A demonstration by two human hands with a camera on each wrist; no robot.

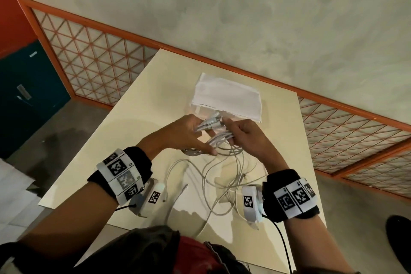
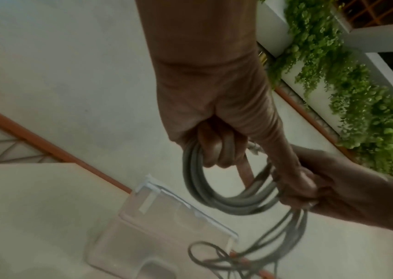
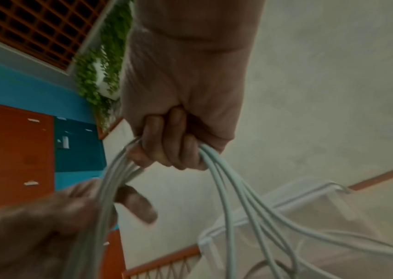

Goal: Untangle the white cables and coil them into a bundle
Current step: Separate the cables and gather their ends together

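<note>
Several white cables (image 1: 219,140) are gathered between my two hands above the cream table (image 1: 124,131). My left hand (image 1: 189,133) grips the bundled strands, its fingers curled round a loop of cable (image 2: 216,196). My right hand (image 1: 242,133) grips the same strands (image 3: 216,169) just to the right, fist closed around them. The connector ends (image 1: 213,121) stick up between the hands. Loose tangled lengths (image 1: 222,184) hang down and lie on the table below my wrists.
A clear plastic box with a white lid (image 1: 226,100) sits on the table just beyond my hands. An orange-framed lattice railing (image 1: 93,60) runs behind the table. A dark shoe (image 1: 399,233) shows at the right on the floor.
</note>
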